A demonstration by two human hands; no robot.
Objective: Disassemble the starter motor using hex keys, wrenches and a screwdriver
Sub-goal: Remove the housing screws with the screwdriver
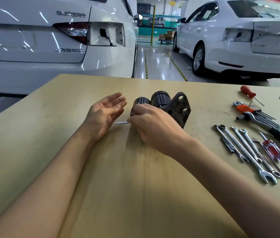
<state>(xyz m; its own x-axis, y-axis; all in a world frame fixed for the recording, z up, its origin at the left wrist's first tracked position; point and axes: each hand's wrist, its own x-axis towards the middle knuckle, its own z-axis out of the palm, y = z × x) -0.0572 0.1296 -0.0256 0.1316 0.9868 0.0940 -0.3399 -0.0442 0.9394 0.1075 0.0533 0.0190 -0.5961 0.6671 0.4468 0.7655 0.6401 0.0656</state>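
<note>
Workshop w/ white cars [49, 40] behind wooden table [118, 186]: right hand [154, 127] pinches thin hex key [121, 123] at fingertips, starter motor [166, 105] just beyond them, left hand [105, 114] fingers relaxed, holding nothing, beside motor.

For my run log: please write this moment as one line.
left hand: open, beside starter motor | right hand: grip on thin metal tool at motor | wrenches: on table

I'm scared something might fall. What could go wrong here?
The motor stands loose on the table, and the open left hand isn't steadying it, so it may tip or slide as the right hand turns the thin tool. The tool could also slip off.
</note>
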